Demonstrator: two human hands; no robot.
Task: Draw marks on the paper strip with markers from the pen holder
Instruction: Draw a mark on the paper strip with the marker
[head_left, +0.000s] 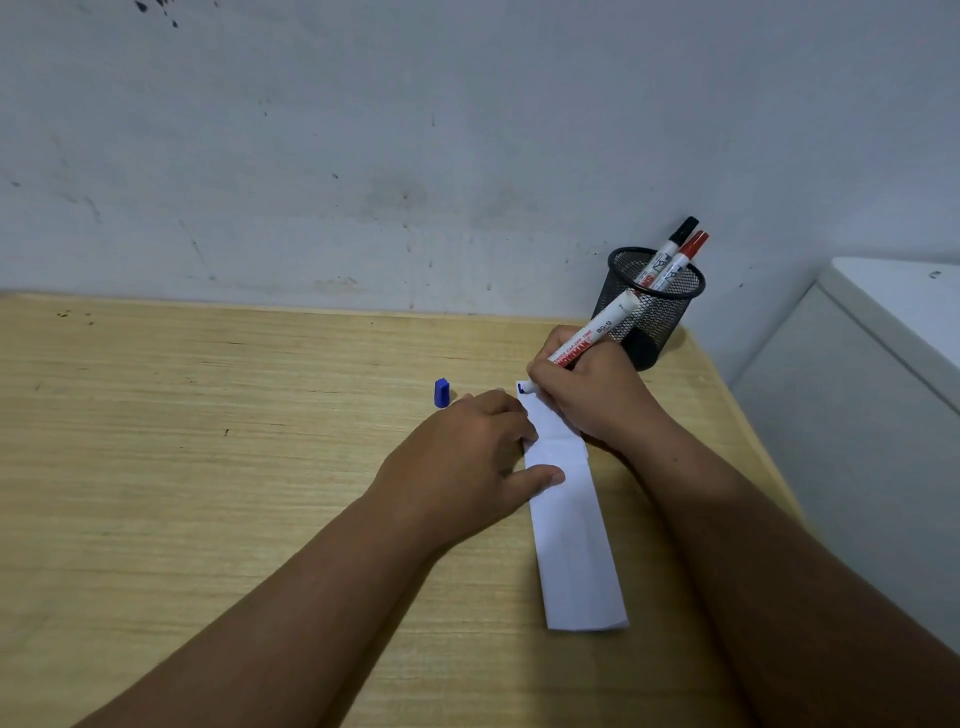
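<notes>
Three markers in all: one marker (592, 335) gripped in the right hand (592, 395), two more, black-capped (675, 240) and red-capped (688, 249), in the single pen holder (649, 312) just beyond it. One blue cap (441, 392) beyond the left hand (462, 457). One paper strip (571, 519) between the hands, with what looks like one blue mark (521, 388).

dim, even light | soft shadows | wide-angle bending at edges

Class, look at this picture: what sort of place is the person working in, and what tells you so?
Probably a plain desk in a study or office corner. A wooden desk stands against a scuffed wall, a mesh pen holder of markers stands in its corner, and a white cabinet is beside it.
</notes>
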